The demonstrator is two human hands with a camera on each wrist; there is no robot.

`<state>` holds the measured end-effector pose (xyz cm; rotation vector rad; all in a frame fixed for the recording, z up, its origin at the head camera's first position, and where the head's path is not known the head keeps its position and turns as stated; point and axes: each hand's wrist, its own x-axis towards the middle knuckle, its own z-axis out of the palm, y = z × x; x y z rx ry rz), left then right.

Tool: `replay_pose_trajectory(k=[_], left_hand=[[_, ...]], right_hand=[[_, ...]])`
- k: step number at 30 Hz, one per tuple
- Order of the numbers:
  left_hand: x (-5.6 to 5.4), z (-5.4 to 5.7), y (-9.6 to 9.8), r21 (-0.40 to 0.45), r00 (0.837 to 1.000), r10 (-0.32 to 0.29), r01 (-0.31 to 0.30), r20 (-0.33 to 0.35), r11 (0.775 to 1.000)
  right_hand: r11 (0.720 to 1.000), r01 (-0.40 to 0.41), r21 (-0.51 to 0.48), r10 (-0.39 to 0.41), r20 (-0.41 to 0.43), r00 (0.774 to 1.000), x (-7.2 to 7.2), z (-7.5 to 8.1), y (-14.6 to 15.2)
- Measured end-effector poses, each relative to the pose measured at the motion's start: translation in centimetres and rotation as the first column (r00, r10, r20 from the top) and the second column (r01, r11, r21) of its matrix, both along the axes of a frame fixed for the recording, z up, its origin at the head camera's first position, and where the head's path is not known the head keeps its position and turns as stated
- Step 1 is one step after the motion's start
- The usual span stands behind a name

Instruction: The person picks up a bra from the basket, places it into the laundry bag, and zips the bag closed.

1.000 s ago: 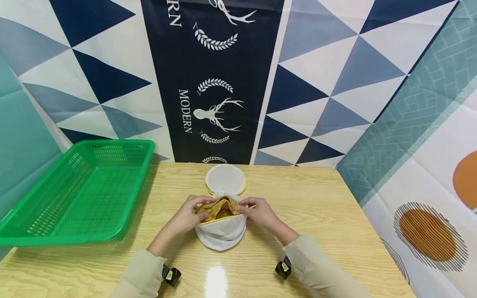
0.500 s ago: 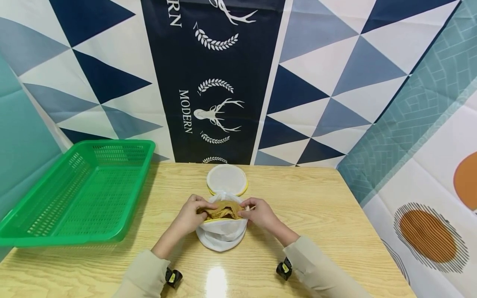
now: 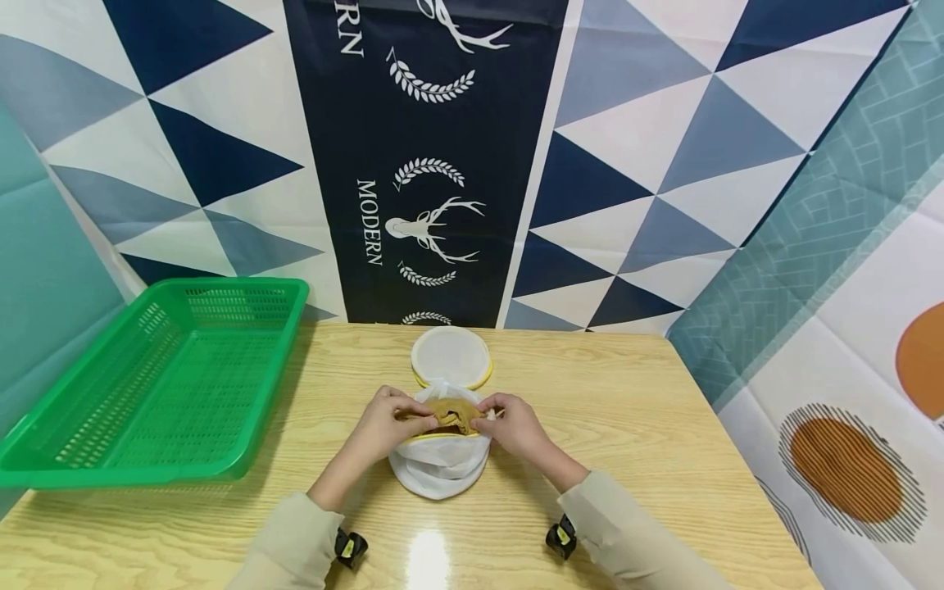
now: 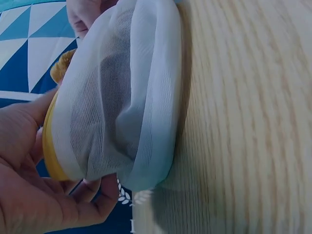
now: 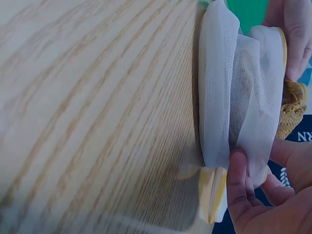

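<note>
A round white mesh laundry bag (image 3: 438, 467) with a yellow zip edge stands on the table, its lid (image 3: 451, 356) folded back. A mustard-yellow lace garment (image 3: 456, 410) fills the opening; most of it is hidden in the bag. My left hand (image 3: 387, 422) pinches the garment at the left of the opening, its other fingers beside the bag wall in the left wrist view. At the right side, my right hand (image 3: 512, 422) grips the bag's rim, thumb next to the garment and fingers (image 5: 239, 175) outside the mesh.
A green plastic basket (image 3: 243, 447) stands on the left of the wooden table (image 3: 605, 401). Behind the table rises a patterned wall cloth (image 3: 435, 123). A small black device (image 3: 562, 537) sits at each wrist.
The left hand has moved slightly right and inward over the opening. The garment's top has been folded and gathered, so less of it shows. The right hand has barely moved.
</note>
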<state>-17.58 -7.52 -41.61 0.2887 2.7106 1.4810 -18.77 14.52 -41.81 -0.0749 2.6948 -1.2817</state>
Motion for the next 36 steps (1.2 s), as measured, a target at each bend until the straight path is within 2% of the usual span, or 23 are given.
replay_pose_trajectory(k=[5, 10, 14, 18, 22, 30, 33, 36], left_hand=[[0.2, 0.0, 0.6, -0.074, 0.998, 0.037, -0.041, -0.052, 0.996], [0.3, 0.0, 0.9, -0.153, 0.995, 0.046, -0.058, -0.083, 0.987], [0.4, 0.0, 1.0, -0.177, 0.995, 0.049, -0.064, -0.088, 0.982], [0.4, 0.0, 1.2, -0.194, 0.994, 0.043, -0.061, -0.097, 0.979], [0.4, 0.0, 1.2, -0.197, 0.995, 0.039, -0.057, -0.094, 0.979], [0.2, 0.4, 0.9, -0.178, 0.999, 0.009, -0.018, -0.050, 0.984], [0.2, 0.5, 1.2, -0.200, 0.998, 0.038, -0.048, -0.054, 0.979], [0.3, 0.5, 1.7, -0.281, 0.994, 0.084, -0.099, -0.065, 0.955]], right_hand=[[0.998, -0.046, -0.038, 0.046, 0.016, 0.999, 0.2, 0.2, 0.1], [0.991, -0.096, -0.095, 0.101, 0.048, 0.994, 0.2, 0.4, 0.2], [0.991, -0.073, -0.113, 0.083, 0.078, 0.994, 0.0, 0.5, 0.1], [0.995, -0.048, -0.082, 0.055, 0.083, 0.995, -0.1, 0.4, -0.1], [0.999, -0.037, -0.036, 0.038, 0.047, 0.998, -0.1, 0.4, -0.3], [0.996, -0.012, 0.090, 0.020, -0.092, 0.996, -0.1, 0.2, -1.0], [0.995, -0.004, 0.102, 0.016, -0.115, 0.993, 0.0, 0.1, -1.2], [0.994, -0.010, 0.105, 0.023, -0.116, 0.993, 0.0, -0.1, -1.3]])
